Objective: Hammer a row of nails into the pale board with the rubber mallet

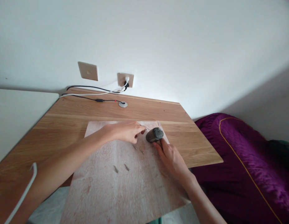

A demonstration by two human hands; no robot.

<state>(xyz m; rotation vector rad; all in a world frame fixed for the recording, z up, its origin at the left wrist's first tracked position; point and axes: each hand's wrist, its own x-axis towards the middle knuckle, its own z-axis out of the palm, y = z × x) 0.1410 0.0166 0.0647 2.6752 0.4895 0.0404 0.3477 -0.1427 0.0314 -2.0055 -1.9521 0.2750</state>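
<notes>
While the board runs out of frame at its near edge, two slim nails show around its middle; over its far part the left hand curls, and I cannot tell whether its fingertips pinch anything; above the board's far right, a hammer, handle mostly hidden, sits wrapped in the right hand.

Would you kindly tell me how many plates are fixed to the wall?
2: the left wall plate, with nothing plugged in, and the right wall plate, with a white plug and a black plug. No others show.
</notes>
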